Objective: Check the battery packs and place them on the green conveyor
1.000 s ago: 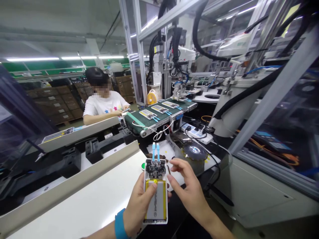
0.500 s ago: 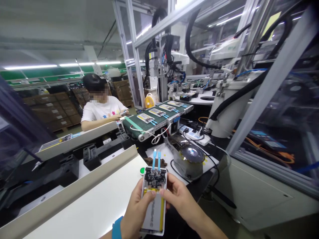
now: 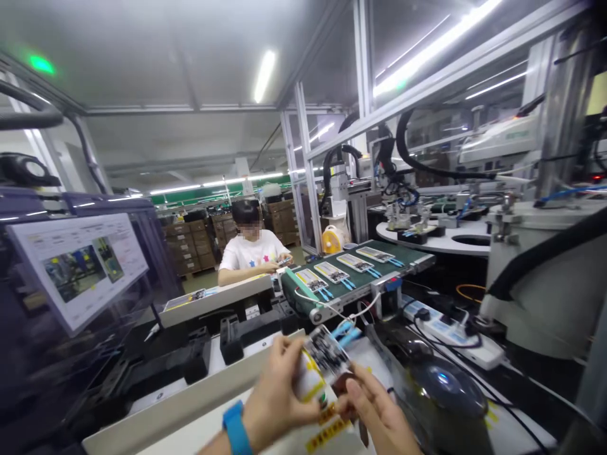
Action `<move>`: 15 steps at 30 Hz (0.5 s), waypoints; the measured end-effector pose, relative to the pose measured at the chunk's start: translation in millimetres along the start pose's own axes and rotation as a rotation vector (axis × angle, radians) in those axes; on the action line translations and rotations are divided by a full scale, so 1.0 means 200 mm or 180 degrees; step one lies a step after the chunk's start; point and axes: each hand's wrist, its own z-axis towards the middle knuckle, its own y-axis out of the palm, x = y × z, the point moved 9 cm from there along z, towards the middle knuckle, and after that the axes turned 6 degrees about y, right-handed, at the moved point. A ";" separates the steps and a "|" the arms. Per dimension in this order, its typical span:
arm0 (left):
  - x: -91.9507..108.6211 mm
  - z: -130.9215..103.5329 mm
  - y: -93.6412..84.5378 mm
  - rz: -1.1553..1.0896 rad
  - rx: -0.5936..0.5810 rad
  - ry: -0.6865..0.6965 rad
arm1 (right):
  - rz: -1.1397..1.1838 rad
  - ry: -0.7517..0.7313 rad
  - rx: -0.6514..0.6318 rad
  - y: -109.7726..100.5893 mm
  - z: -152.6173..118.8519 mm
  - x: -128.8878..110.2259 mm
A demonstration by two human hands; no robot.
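Nothing legible anywhere. Posted sheet (image 3: 76, 268) on the left enclosure carries photos and text lines, too small to read. Yellow label strip (image 3: 332, 431) on the near table shows red characters, blurred. Green lettering on the far right machine housing (image 3: 515, 134) too smeared to make out.

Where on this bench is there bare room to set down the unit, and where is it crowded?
Bare: the white bench top left of the left hand, below the cream rail. Crowded: the green conveyor carries units, and the power strip with cables fills the right side.
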 end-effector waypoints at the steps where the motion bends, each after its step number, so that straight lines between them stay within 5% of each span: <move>1: -0.06 0.05 -0.10 0.0308 0.0058 -0.0054 | -0.0080 -0.0098 -0.0109 0.01 0.01 -0.04; 4: -0.27 0.20 -0.38 0.0599 0.0102 -0.0159 | -0.0705 -0.0402 -0.0365 0.00 0.02 -0.15; 6: -0.42 0.27 -0.48 0.0648 -0.0045 -0.0257 | -0.1223 -0.0525 -0.0517 -0.01 0.05 -0.21; 11: -0.70 0.32 -0.49 0.0427 -0.0448 -0.0591 | -0.2239 -0.0946 -0.0449 -0.03 0.25 -0.42; 15: -0.69 0.30 -0.46 0.0367 -0.0396 -0.0644 | -0.2840 -0.1027 -0.0136 -0.07 0.65 -0.52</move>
